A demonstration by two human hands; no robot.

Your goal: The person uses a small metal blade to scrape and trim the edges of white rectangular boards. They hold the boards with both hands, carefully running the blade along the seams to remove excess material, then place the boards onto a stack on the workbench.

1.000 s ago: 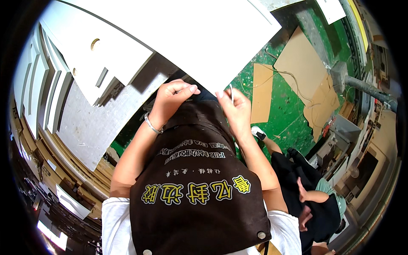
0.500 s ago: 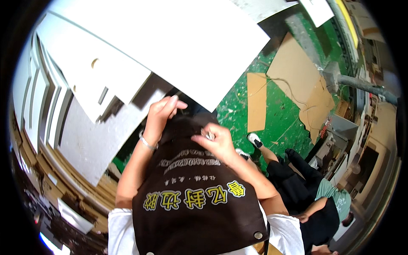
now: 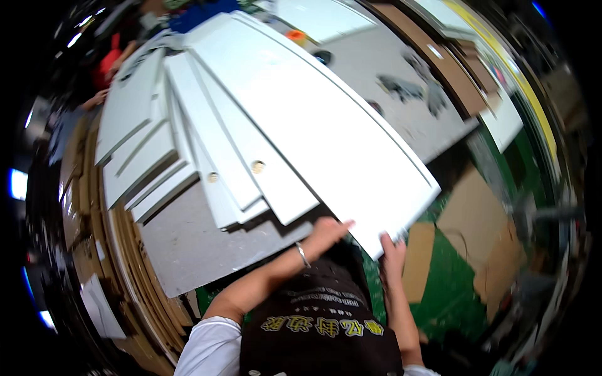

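A long white panel (image 3: pixel 313 125) lies lengthwise over the worktable, its near end jutting out toward me. My left hand (image 3: pixel 329 234) is at the left edge of this end, closed with a digit over the edge; its other fingers are hidden. At the near right corner, my right hand (image 3: pixel 393 255) grips the panel with the thumb on top and the remaining fingers out of sight underneath. Left of the panel lie narrower white boards (image 3: pixel 216 131), overlapping like a fan. One white board has a round hole (image 3: pixel 258 167) near its end.
The grey worktable (image 3: pixel 207 241) carries grey gloves (image 3: pixel 404 88) and an orange tape roll (image 3: pixel 296 37). Cardboard sheets (image 3: pixel 470 210) lie on the green floor at right. Flat cardboard stacks (image 3: pixel 135 263) stand at left. Another person's arm (image 3: pixel 95 100) shows at far left.
Both hands have moved from in front of my apron to the near end of the long panel and closed on it. My view has swung up, showing more of the table.
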